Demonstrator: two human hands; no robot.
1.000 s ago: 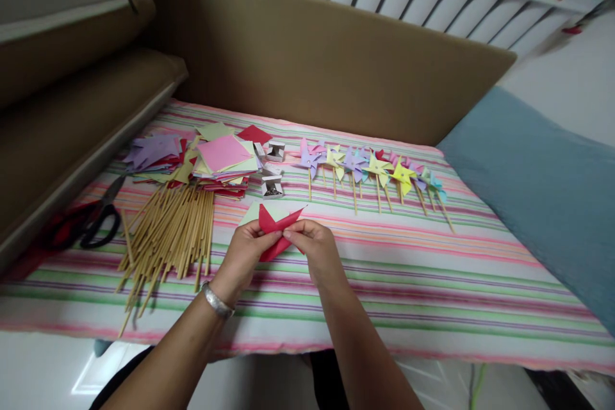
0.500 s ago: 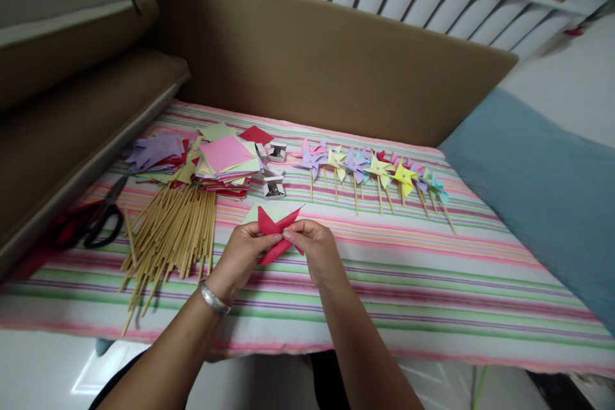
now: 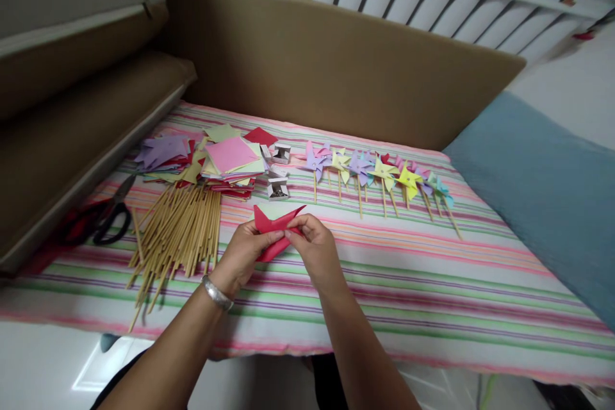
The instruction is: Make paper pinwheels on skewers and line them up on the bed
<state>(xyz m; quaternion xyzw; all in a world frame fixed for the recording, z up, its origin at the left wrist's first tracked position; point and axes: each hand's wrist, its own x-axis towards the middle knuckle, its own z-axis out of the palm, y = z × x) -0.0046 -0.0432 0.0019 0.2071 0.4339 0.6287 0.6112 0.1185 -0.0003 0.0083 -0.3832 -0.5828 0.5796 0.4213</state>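
A red paper pinwheel piece (image 3: pixel 270 224), partly folded, is held between my two hands above the striped cloth (image 3: pixel 413 307). My left hand (image 3: pixel 245 248) pinches its left side between thumb and fingers. On the right side, my right hand (image 3: pixel 311 245) pinches the paper near its middle, thumb and forefinger pressed together. My fingertips hide the paper's centre. Behind it lies a pale green paper sheet (image 3: pixel 276 210), flat on the cloth. Just beyond stands a small open white box (image 3: pixel 277 189) with small metal pieces inside.
Thin wooden sticks (image 3: pixel 180 230) lie in a pile at left, beside black-handled scissors (image 3: pixel 113 214). Behind them are stacked coloured paper squares (image 3: pixel 233 154) and cut purple paper (image 3: pixel 163 152). Finished pinwheels (image 3: pixel 384 173) lie in a row at right. A brown board (image 3: pixel 327 70) borders the back.
My right hand has drawn the red paper's right part inward, and its points look more folded over. The whole view has shifted slightly, with things appearing a little further right.
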